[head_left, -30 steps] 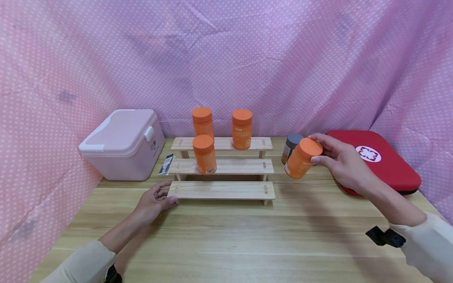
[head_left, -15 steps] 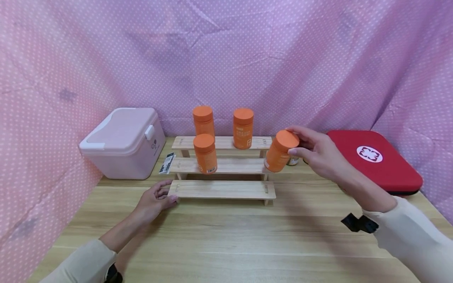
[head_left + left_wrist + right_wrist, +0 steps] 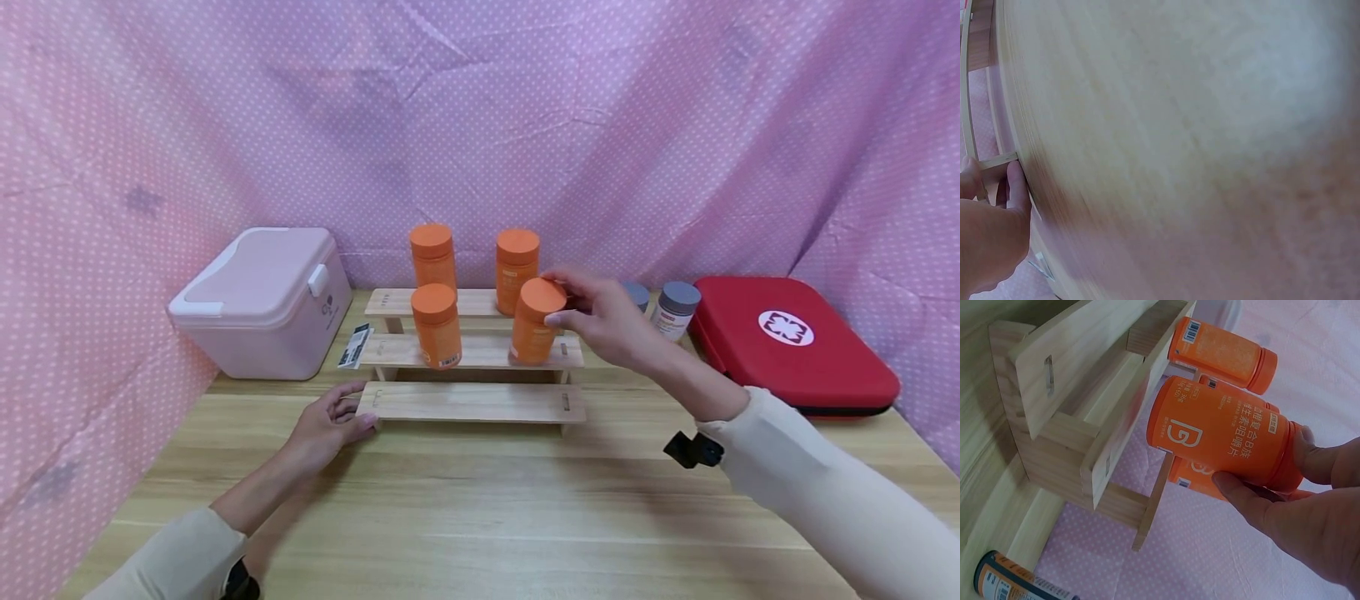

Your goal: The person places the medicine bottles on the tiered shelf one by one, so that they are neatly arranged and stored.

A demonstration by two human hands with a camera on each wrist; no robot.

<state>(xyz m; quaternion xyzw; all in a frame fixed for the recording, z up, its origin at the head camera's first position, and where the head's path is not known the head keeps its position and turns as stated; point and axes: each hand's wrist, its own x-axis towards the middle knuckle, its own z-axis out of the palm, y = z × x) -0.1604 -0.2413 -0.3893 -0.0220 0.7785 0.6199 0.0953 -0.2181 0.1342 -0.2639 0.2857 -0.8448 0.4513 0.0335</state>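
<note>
My right hand [image 3: 600, 321] grips an orange bottle [image 3: 534, 333] by its orange cap, slightly tilted, at the right part of the middle step of a wooden tiered rack [image 3: 472, 402]. In the right wrist view, white lettering shows on this bottle [image 3: 1216, 434]; whether its base touches the step I cannot tell. Another orange bottle [image 3: 437, 329] stands on the middle step to the left. Two more, a left one [image 3: 432, 254] and a right one [image 3: 516, 271], stand on the top step. My left hand [image 3: 318, 429] pinches the left end of the lowest step.
A pale pink lidded box [image 3: 262, 304] stands at the left. Two grey-capped jars, one at the front [image 3: 675, 310] and one partly hidden by my right hand [image 3: 637, 294], stand beside a red case [image 3: 795, 346]. A small printed packet [image 3: 354, 346] lies near the rack's left side.
My right hand has carried the orange bottle leftward, from beside the rack to the middle step. The grey-capped jars behind it have come into view. My left hand has stayed on the rack.
</note>
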